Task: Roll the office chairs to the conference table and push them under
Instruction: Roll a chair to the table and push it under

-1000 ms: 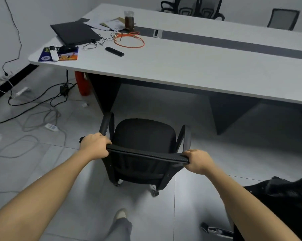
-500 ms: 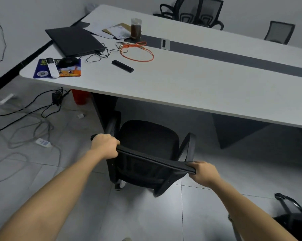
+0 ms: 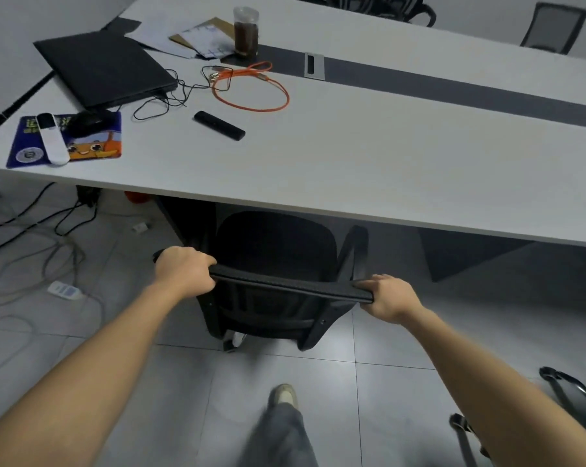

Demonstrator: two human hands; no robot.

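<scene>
Conference table [image 3: 386, 170], chair [image 3: 274, 244] facing it, backrest [image 3: 285, 285] roughly parallel to edge

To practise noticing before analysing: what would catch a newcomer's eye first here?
Two bare arms reach forward at centre, left hand and right hand gripping the backrest top of a black office chair whose seat front is just at the near edge of the white conference table. Next, an orange cable loops on the tabletop, upper middle, right of a closed black laptop.
</scene>
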